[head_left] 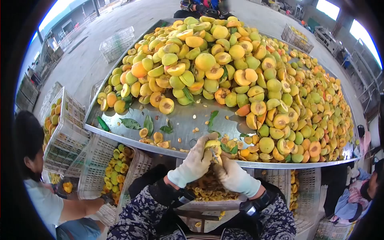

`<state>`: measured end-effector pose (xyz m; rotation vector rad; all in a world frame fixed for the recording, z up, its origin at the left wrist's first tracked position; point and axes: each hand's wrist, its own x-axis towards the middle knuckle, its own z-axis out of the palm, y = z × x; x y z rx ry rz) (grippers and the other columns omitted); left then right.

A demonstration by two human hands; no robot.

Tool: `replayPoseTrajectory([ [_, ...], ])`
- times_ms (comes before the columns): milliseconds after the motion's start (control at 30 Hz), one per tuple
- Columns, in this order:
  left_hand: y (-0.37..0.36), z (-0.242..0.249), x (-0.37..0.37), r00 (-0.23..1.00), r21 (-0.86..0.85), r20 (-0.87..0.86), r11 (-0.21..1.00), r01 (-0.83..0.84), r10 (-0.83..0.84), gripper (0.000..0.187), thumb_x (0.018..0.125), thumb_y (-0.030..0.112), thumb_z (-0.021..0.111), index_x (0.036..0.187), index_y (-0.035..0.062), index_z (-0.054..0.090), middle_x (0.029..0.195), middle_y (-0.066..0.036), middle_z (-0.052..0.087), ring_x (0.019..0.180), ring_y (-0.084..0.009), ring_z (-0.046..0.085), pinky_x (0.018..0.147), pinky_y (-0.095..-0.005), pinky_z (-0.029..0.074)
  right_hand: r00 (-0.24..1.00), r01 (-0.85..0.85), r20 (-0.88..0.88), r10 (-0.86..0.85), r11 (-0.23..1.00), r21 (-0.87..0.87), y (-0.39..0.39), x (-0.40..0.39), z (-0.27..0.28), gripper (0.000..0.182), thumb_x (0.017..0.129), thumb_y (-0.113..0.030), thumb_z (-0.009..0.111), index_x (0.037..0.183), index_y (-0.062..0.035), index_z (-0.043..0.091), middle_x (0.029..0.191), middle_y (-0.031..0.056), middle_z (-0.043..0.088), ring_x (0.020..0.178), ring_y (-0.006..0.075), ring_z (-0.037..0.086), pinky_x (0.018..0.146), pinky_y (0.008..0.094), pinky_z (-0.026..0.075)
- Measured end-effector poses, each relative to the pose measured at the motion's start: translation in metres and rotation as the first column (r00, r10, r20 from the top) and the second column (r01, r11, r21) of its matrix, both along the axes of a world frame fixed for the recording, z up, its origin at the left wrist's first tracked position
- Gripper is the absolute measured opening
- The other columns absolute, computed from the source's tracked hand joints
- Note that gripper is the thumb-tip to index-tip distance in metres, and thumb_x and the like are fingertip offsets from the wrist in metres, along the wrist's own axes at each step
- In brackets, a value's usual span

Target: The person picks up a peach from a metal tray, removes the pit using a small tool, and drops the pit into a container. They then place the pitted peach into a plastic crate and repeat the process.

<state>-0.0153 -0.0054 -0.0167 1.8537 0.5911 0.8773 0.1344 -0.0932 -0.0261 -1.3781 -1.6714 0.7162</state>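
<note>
My left hand (195, 160), in a white work glove, is closed around a yellow apricot (213, 146) just past the table's near edge. My right hand (233, 173), gloved too, is closed right beside it, its fingers at the fruit's lower side. A small greyish, metallic-looking piece shows between the hands against the cut flesh; I cannot tell what tool it is. Under both hands sits a container of yellow fruit pieces (212, 193). In front rises a big heap of halved apricots (206, 62) on the metal table (182, 118), with some pit cavities showing.
Green leaves (148, 125) and fruit scraps (158, 138) lie near the table's raised rim. White plastic crates (66, 140) stand at the left, one holding green-yellow fruit (116, 172). A co-worker (44, 192) sits at the left, another person (356, 192) at the right, and one beyond the table.
</note>
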Motion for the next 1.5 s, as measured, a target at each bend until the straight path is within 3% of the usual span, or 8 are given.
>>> replayPoseTrajectory([
  [267,-0.006,0.000,0.003,0.998,0.264,0.069,0.964,-0.020,0.002,0.040,0.096,0.002,0.040,0.136,-0.0022,0.040,0.120,-0.012,0.054,0.106,-0.0161,0.054,0.094,-0.0306,0.045,0.596,-0.423,-0.744,-0.302,0.669,-0.611,-0.017,0.001,0.067,0.042,0.094,-0.053,0.054,0.093,-0.0120,0.053,0.055,-0.0054,0.037,0.038,0.0042,0.031,0.034,0.0203,0.025],
  [500,-0.017,0.028,-0.007,0.847,-0.603,0.522,0.662,0.446,-0.096,0.046,0.102,0.026,0.048,0.141,0.0041,0.037,0.114,-0.009,0.058,0.098,-0.0139,0.057,0.085,-0.0266,0.049,0.073,-0.726,-0.983,-0.169,0.667,-0.168,-0.031,0.005,0.055,0.036,0.098,-0.041,0.051,0.093,-0.0060,0.056,0.054,-0.0070,0.041,0.034,0.0018,0.035,0.033,0.0178,0.026],
  [633,-0.027,0.046,-0.040,0.788,-0.627,0.613,0.642,0.441,0.057,0.054,0.102,0.044,0.041,0.139,0.0053,0.039,0.110,-0.010,0.061,0.073,-0.0132,0.059,0.051,-0.0262,0.047,0.527,-0.659,-0.850,-0.018,0.623,-0.422,-0.051,0.021,0.059,0.032,0.096,-0.030,0.053,0.104,0.0011,0.054,0.060,0.0009,0.052,0.043,0.0104,0.049,0.039,0.0223,0.039],
  [767,-0.040,0.041,-0.111,0.807,-0.500,0.434,0.852,-0.154,0.400,0.043,0.103,0.035,0.041,0.132,0.0033,0.044,0.100,-0.011,0.064,0.056,-0.0160,0.058,0.042,-0.0258,0.044,0.823,-0.108,0.491,0.285,0.928,-0.358,-0.059,-0.009,0.030,0.030,0.089,-0.028,0.062,0.103,-0.0017,0.057,0.069,0.0183,0.063,0.068,0.0364,0.064,0.060,0.0429,0.049],
  [933,-0.006,0.001,-0.265,0.537,-0.320,-0.045,0.497,-0.806,0.842,0.039,0.103,0.035,0.043,0.124,0.0040,0.054,0.099,-0.011,0.065,0.092,-0.0164,0.063,0.077,-0.0282,0.052,0.877,-0.048,0.393,0.275,0.865,-0.499,-0.068,-0.011,0.033,0.035,0.090,-0.035,0.059,0.105,-0.0033,0.058,0.075,0.0235,0.063,0.075,0.0435,0.062,0.065,0.0470,0.049],
  [1033,0.025,-0.038,-0.311,-0.139,0.570,-0.263,0.037,-0.820,0.955,0.042,0.096,0.030,0.052,0.121,-0.0035,0.057,0.114,-0.024,0.063,0.116,-0.0351,0.055,0.102,-0.0432,0.040,0.886,-0.044,0.388,0.255,0.878,-0.478,-0.070,-0.005,0.025,0.034,0.091,-0.034,0.058,0.106,-0.0033,0.057,0.076,0.0233,0.064,0.076,0.0429,0.062,0.066,0.0464,0.049],
  [1233,0.095,0.047,-0.145,0.693,0.357,-0.399,0.798,-0.486,0.601,0.044,0.087,0.027,0.058,0.122,0.0012,0.057,0.114,-0.023,0.063,0.107,-0.0360,0.061,0.091,-0.0416,0.048,0.909,-0.069,0.355,0.220,0.917,-0.394,-0.050,0.000,0.019,0.035,0.090,-0.035,0.060,0.109,-0.0060,0.057,0.078,0.0229,0.065,0.079,0.0419,0.064,0.069,0.0487,0.050],
  [1500,0.198,-0.025,-0.032,0.403,0.440,-0.725,0.826,-0.352,0.558,0.033,0.082,0.021,0.062,0.110,0.0050,0.059,0.110,-0.025,0.060,0.101,-0.0410,0.062,0.084,-0.0460,0.051,0.949,-0.044,0.280,0.144,0.942,-0.333,-0.028,0.022,0.011,0.039,0.091,-0.036,0.060,0.114,-0.0053,0.057,0.087,0.0239,0.066,0.084,0.0411,0.064,0.072,0.0454,0.051],
])
